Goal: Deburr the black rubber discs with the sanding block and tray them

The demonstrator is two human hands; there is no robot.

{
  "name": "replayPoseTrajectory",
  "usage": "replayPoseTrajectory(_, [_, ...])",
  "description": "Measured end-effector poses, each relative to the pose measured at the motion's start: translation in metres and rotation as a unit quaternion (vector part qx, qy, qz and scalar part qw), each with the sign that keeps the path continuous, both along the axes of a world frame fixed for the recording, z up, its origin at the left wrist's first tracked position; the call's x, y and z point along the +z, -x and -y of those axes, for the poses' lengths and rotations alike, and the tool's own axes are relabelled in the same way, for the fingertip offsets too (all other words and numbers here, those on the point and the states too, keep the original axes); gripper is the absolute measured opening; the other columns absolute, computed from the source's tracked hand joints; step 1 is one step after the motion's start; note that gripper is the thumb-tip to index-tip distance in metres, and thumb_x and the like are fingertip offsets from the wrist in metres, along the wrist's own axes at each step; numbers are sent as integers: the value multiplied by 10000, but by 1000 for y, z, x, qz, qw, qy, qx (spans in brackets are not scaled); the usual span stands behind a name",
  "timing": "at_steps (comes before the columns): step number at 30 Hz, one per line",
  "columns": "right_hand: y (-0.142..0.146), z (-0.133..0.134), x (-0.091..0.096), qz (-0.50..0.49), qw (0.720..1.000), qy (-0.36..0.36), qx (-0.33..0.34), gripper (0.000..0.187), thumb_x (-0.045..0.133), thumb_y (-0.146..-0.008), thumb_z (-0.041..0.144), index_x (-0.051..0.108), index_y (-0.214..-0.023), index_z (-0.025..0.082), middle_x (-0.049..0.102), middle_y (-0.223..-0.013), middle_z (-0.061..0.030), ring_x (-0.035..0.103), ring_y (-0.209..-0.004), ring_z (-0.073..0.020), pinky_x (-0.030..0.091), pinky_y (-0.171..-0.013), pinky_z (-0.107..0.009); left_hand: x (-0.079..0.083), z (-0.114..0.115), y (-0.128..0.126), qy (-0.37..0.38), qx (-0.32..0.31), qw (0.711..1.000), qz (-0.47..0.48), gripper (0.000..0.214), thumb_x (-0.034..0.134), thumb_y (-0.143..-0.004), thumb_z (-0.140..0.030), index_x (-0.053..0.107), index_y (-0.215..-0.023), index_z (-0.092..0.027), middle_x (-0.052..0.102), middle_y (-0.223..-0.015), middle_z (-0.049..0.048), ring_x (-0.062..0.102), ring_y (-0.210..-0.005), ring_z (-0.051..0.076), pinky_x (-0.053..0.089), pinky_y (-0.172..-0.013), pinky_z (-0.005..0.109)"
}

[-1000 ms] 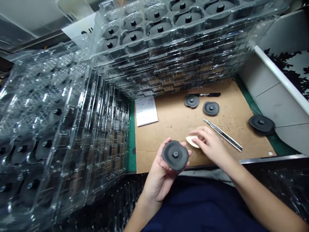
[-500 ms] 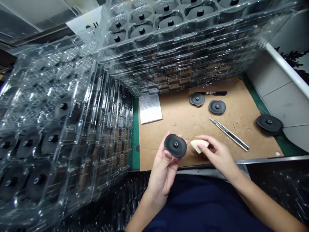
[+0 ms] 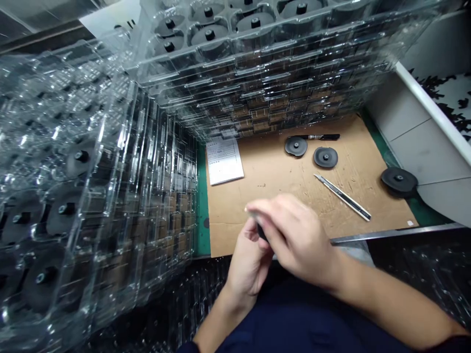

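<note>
My left hand (image 3: 247, 260) is closed round a black disc-shaped part (image 3: 262, 232), of which only a dark sliver shows. Over it lies my right hand (image 3: 294, 238), slightly blurred, with bent fingers against the part. A cream-coloured, sponge-like wedge (image 3: 246, 209) is pinched in the right hand; just a pale tip peeks out at the fingertips. Two similar black discs (image 3: 326, 157) (image 3: 296, 146) with central studs rest on the cardboard sheet (image 3: 265, 196). A white-and-black utility knife (image 3: 343, 197) lies slantwise to the right of my hands.
Stacked clear plastic trays (image 3: 253, 73) holding black discs rise at the back, with another stack (image 3: 110, 196) at the left. A black pen (image 3: 320, 137) and a printed paper (image 3: 225, 161) lie on the cardboard. Another black disc (image 3: 399, 181) sits by the right wall (image 3: 419, 132).
My right hand has moved left with the wedge, onto the disc in my left hand, and now covers most of it. The whole view has shifted slightly.
</note>
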State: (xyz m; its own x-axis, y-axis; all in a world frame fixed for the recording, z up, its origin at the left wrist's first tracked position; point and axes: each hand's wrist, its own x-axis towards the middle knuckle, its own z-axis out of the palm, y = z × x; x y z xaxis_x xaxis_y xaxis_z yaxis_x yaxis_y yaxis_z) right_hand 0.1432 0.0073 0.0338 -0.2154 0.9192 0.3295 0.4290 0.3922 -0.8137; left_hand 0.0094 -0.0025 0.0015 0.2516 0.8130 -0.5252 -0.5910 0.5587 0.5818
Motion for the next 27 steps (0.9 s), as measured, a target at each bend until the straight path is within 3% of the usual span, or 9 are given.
replayPoseTrajectory(4, [-2, 5, 3, -10, 997, 26, 71, 237, 472, -864, 81, 591, -1065, 120, 623, -882, -63, 534, -786, -150, 456, -753, -303, 4, -3, 0, 4, -3, 1000, -4, 563, 779, -616, -121, 603, -1130, -269, 666, -1106, 36, 637, -991, 209, 514, -836, 279])
replayPoseTrajectory(8, [0, -1, 5, 4, 1000, -13, -8, 232, 462, -872, 98, 596, -1061, 92, 622, -875, -84, 533, -784, -167, 454, -746, -328, 5, -5, -3, -6, -19, 1000, 11, 459, 772, -647, -179, 640, -1085, -222, 695, -1010, 46, 630, -1006, 199, 481, -898, 270])
replayPoseTrajectory(10, [-2, 0, 4, 0, 999, -31, 10, 253, 471, -866, 88, 585, -1092, 89, 627, -911, -91, 530, -815, -172, 452, -770, -335, 6, -7, -2, -16, -18, 1000, 11, 490, 779, -630, -153, 637, -1092, -233, 693, -1022, 38, 636, -997, 202, 487, -899, 280])
replayPoseTrajectory(13, [-12, 6, 0, 5, 997, 6, 71, 248, 485, -857, 69, 589, -1078, 112, 626, -901, -67, 531, -807, -155, 449, -763, -308, 9, -10, 1, -18, -3, 1000, 10, 555, 784, -609, -116, 623, -1113, -284, 682, -1077, 14, 654, -954, 188, 520, -831, 257])
replayPoseTrajectory(17, [-26, 13, -1, 59, 998, 28, -16, 238, 491, -860, 81, 585, -1076, 113, 597, -840, -61, 516, -749, -153, 431, -693, -306, 9, -12, 0, -31, 14, 999, 9, 517, 791, -617, -158, 637, -1095, -279, 675, -1112, 5, 633, -1000, 151, 499, -822, 176])
replayPoseTrajectory(21, [-27, 12, 4, 50, 998, 12, 43, 266, 483, -863, 79, 563, -1113, 121, 604, -861, -60, 520, -762, -156, 434, -702, -304, 9, -10, -4, -44, 7, 999, 28, 523, 794, -615, -256, 627, -1108, -307, 665, -1128, -3, 638, -1008, 206, 505, -886, 276])
replayPoseTrajectory(24, [-26, 9, 4, 56, 997, 47, 11, 239, 476, -875, 102, 573, -1090, 140, 604, -879, -58, 537, -780, -157, 441, -719, -302, 10, -10, -3, -53, 30, 998, 19, 561, 809, -579, -293, 631, -1111, -274, 662, -1136, 12, 620, -1035, 176, 497, -862, 200])
replayPoseTrajectory(27, [-26, 9, 3, 65, 997, 21, 26, 283, 482, -866, 94, 547, -1139, 131, 606, -852, -62, 531, -761, -169, 440, -706, -318, 10, -11, -3, -42, 33, 998, 14, 506, 790, -622, -236, 634, -1100, -294, 664, -1128, 4, 635, -1007, 185, 502, -873, 236])
